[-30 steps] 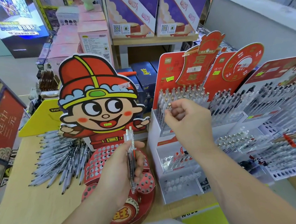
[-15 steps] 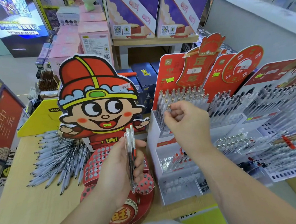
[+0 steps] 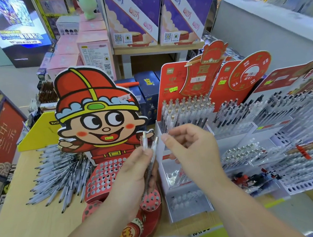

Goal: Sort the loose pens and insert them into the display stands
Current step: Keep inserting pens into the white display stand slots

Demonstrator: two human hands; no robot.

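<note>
R hand (image 3: 189,149) moved off stand (image 3: 187,206) toward pens (image 3: 145,143) | L hand (image 3: 135,175) grips pens | R curled, hold unclear

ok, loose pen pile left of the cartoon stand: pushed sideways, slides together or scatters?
Probably scatters: the pen pile lies loose and crisscrossed on the smooth table. Slim round barrels likely roll. Each seems light and stiff, judging by the held pens upright in the left hand.

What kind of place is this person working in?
Most likely a stationery shop: tiered display stands carrying price stickers, stacked boxed goods behind, a heap of loose pens on the table, and a few pens gripped in the left hand.
</note>
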